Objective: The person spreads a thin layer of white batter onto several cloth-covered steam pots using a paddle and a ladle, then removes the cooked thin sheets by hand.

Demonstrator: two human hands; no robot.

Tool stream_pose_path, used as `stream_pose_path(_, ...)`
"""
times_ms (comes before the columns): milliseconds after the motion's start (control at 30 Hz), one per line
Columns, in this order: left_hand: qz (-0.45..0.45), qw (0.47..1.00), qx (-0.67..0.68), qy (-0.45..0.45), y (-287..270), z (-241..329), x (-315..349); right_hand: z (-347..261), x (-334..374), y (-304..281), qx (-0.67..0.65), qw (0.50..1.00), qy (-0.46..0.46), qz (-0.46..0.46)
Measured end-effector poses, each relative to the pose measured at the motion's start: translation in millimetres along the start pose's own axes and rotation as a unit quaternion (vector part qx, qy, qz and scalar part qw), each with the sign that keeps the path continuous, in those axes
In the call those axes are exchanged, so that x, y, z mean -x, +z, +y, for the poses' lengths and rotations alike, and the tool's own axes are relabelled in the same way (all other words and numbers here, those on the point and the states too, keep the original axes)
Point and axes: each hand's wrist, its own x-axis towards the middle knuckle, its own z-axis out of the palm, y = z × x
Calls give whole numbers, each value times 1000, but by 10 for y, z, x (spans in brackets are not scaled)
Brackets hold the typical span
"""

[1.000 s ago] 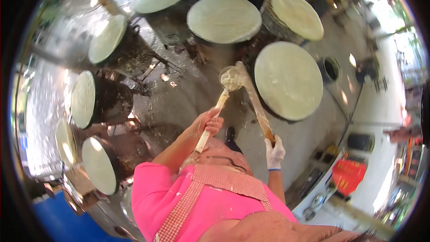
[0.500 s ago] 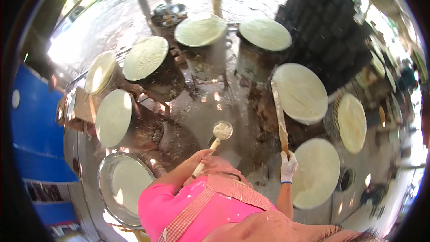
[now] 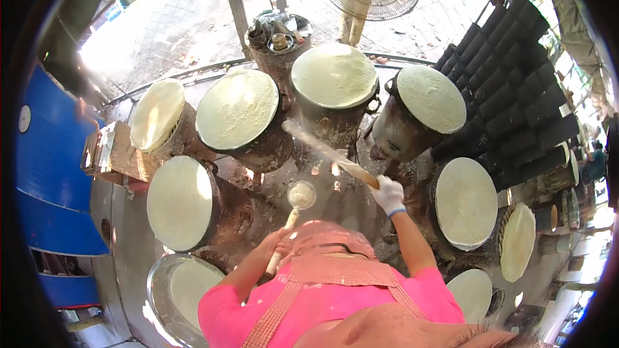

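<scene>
At lower centre, the left hand (image 3: 276, 244) grasps a loaded ladle (image 3: 293, 217), the gloved right hand (image 3: 390, 195) a stick (image 3: 332, 155); tilting the ladle could spill pale mixture (image 3: 300, 193).

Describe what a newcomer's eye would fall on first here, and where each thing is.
Probably the pale discs, mostly topping dark drums in a wide arc. Near the middle, the left hand holds a ladle and the gloved right hand a stick. A blue panel stands out at far left.
</scene>
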Motion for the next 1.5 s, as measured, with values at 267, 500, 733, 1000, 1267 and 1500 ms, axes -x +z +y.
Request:
stream_pose_path(267, -31, 988, 121, 95, -295, 128, 263, -206, -2467, 437, 38, 983, -177, -24)
stream_pose_path(500, -111, 944, 232, 207, -288, -281, -47, -167, -3847, 367, 140, 910, -326, -214)
stream_pose_path(733, -195, 890, 296, 288, -208, -619, -163, -525, -5026, -556, 152, 905, -396, -28)
stream_pose_path(1000, -176, 864, 324, 344, -474, -852, 128, -2421, -5320, -1604, 211, 829, -516, 43)
stream_pose_path(1267, -242, 830, 362, 348, -928, -1297, 531, -5571, -4252, -983, 256, 772, -580, -46)
stream_pose_path(1500, -185, 781, 381, 459, -937, -1376, 499, -7174, -4748, -723, -225, 839, -386, -312)
